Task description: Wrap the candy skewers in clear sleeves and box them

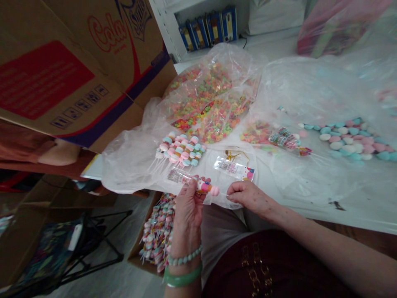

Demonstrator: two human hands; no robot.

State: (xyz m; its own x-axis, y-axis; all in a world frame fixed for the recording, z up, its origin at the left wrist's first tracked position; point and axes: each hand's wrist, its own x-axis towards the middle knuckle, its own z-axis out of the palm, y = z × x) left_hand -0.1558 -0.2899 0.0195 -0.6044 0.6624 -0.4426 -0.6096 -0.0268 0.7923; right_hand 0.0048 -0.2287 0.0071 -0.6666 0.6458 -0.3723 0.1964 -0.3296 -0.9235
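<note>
The left hand (187, 211) is clenched around a candy stick (206, 187), gripping it through a clear printed sleeve (181, 177), while the right hand (246, 196) closes in a pinch that seems to take the stick's thin white end. The stick is held in the air between the hands, above the near edge of a white table (347, 213). Its long axis runs roughly from 9 o'clock to 3 o'clock, dipping slightly toward the right hand, with the pink candy end pointing that way and the printed sleeve reaching back toward 9 o'clock. Much lies around it in different states. At 12 o'clock, unsleeved pastel candy sticks (180, 151) lie in a tight row on a plastic bag, their white ends toward the hands. Just right of them is a flat printed sleeve (234, 168) with gold twist ties (236, 155) beyond it. At 2 o'clock, a few sleeved sticks (283, 139) lie on the plastic, with loose pastel candy discs (344, 138) farther right. Colourful cereal-ring candy (206, 105) fills a clear bag at 12 o'clock. At 7 o'clock, a cardboard tray (135, 254) holds a dense bundle of sleeved sticks (158, 231).
</note>
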